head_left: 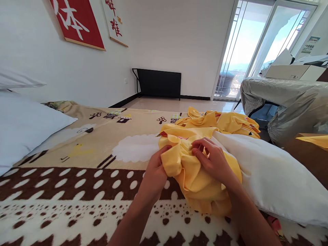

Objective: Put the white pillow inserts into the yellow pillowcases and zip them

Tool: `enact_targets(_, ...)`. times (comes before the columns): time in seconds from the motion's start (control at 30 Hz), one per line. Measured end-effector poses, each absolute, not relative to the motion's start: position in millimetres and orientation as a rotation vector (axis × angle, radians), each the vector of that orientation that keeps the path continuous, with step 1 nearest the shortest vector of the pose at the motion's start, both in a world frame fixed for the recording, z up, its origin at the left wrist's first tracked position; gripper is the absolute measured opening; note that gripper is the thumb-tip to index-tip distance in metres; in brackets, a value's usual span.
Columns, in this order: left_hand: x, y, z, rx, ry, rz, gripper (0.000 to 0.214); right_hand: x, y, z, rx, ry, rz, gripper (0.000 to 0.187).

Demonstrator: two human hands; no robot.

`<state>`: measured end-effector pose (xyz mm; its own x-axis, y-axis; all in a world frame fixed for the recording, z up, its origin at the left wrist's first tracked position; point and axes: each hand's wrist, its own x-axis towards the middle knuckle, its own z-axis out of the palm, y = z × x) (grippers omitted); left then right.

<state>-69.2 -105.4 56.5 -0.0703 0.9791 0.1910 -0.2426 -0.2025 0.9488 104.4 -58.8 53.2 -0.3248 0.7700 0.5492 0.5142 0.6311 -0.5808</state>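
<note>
A bunched yellow pillowcase (197,181) covers the near-left end of a white pillow (276,171), whose bare part stretches to the right. My left hand (158,171) is closed on a fold at the pillowcase's left edge. On the top of the same cloth, my right hand (211,159) pinches the gathered fabric between thumb and fingers. Folds hide the pillow's covered end. Just beyond lies more crumpled yellow cloth (225,123) with small printed figures.
A patterned brown and cream blanket (97,140) spreads under everything. Another white pillow (33,126) lies at the left. On the right are a plastic-covered piece of furniture (289,99), a white box (294,71) and a brown carton (304,153). A black panel (159,83) leans by the far wall.
</note>
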Motion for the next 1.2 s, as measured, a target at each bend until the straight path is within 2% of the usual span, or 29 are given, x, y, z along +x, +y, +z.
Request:
enact_targets(0.07,-81,-100,61,0.875,0.894,1.582,0.022,113,-50,51,-1.172,-2.002,0.298,0.021)
enact_targets(0.23,-110,-84,72,0.478,0.781,1.784,0.02,133,-31,45,-1.684,-1.966,0.079,0.042)
enact_targets(0.37,-125,-76,69,0.389,0.74,1.807,0.021,136,-24,43,-1.876,-2.06,0.215,0.048)
enact_targets(0.47,-130,-72,66,0.355,0.759,1.796,0.024,133,-22,43,-1.843,-2.154,0.342,0.044)
enact_targets(0.67,-135,-65,61,0.333,0.814,1.779,0.025,126,-21,38,-1.492,-2.16,0.452,0.032)
enact_targets(0.83,-143,-66,59,0.297,0.92,1.763,0.029,130,-12,32,-1.542,-1.997,0.429,0.026)
enact_targets(1.2,-153,-71,67,0.172,0.824,1.659,0.035,158,0,38,-1.502,-1.722,0.435,0.034)
